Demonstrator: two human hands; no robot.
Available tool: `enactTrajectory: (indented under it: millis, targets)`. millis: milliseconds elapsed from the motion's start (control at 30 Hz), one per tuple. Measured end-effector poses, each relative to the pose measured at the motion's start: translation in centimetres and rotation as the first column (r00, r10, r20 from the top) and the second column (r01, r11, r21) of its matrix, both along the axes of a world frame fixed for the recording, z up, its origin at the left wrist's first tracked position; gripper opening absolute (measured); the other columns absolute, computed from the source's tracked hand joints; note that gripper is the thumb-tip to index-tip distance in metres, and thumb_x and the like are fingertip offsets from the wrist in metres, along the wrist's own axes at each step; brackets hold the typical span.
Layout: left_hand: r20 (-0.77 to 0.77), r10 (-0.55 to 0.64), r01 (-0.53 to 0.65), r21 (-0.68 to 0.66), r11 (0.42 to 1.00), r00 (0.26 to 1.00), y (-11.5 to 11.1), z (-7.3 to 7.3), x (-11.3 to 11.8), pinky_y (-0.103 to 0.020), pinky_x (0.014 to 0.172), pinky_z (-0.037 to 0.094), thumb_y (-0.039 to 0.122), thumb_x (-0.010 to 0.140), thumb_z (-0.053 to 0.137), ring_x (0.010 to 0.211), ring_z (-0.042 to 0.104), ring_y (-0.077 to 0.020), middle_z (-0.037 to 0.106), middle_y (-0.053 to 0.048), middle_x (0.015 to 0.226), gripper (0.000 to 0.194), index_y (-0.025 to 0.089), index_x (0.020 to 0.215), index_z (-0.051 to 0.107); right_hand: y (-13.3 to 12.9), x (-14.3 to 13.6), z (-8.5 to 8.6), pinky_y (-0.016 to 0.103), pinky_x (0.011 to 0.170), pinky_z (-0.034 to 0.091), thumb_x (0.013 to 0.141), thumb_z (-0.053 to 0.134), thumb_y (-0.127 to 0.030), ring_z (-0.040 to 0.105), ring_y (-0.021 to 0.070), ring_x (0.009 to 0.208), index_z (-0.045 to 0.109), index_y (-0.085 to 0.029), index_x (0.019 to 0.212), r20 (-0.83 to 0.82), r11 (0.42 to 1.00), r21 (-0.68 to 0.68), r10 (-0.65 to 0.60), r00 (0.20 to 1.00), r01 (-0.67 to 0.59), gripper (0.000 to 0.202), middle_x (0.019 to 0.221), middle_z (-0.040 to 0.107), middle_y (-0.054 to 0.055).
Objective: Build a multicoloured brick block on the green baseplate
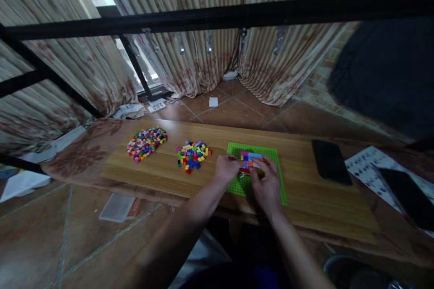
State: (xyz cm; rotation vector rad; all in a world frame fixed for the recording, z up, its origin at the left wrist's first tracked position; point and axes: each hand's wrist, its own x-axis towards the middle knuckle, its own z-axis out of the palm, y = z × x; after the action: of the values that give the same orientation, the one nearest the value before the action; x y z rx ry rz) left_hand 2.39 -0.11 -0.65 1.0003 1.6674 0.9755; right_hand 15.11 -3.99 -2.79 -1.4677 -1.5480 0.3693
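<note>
On a green studded baseplate (pixel 271 152) sits a block of joined toy bricks (pixel 250 157) in purple, blue, orange and other colours. My left hand (pixel 228 168) is at the block's left side, fingers pressed together; whatever they pinch is too small to make out. Curled around the right and near side of the block is my right hand (pixel 267 183), its thumb in front and fingers behind. My fingers hide part of the bricks. To the left of the baseplate lies a loose pile of mixed bricks (pixel 193 156), and farther left a pile of smaller pieces (pixel 146 142).
The wooden board (pixel 203 185) lies on a brown cloth. At its right are a black case (pixel 330 161), a printed sheet (pixel 366 162) and a dark phone (pixel 407 194). A black rail (pixel 217 19) crosses ahead. A clear plastic box (pixel 117 207) is on the floor.
</note>
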Motion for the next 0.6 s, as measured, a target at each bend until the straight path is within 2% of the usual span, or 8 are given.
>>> enactTrajectory:
  millis: [233,600]
  targets:
    - [0.049,0.015,-0.014,-0.013,1.000,0.999,0.2,0.1,0.2,-0.021,0.044,0.030,0.019,0.058,0.071,0.044,0.044,-0.0084,0.047,0.004,0.044,0.012,0.013,0.052,0.062,0.3,0.4,-0.2,0.047,0.102,0.040,0.086,0.052,-0.036,0.050,0.0266,0.119,0.068,-0.019,0.110,0.042,0.999,0.004,0.032,0.999,-0.033,0.033,0.127,0.053,0.013]
    - [-0.061,-0.007,0.007,-0.009,1.000,0.998,1.0,-0.6,0.3,-0.022,0.047,0.036,0.022,0.059,0.069,0.050,0.054,-0.0133,0.054,0.002,0.047,0.007,0.015,0.056,0.067,0.3,0.4,-0.5,0.048,0.101,0.041,0.087,0.050,-0.037,0.050,0.0270,0.117,0.068,-0.019,0.111,0.060,0.999,0.036,0.034,0.998,-0.036,0.034,0.125,0.053,0.014]
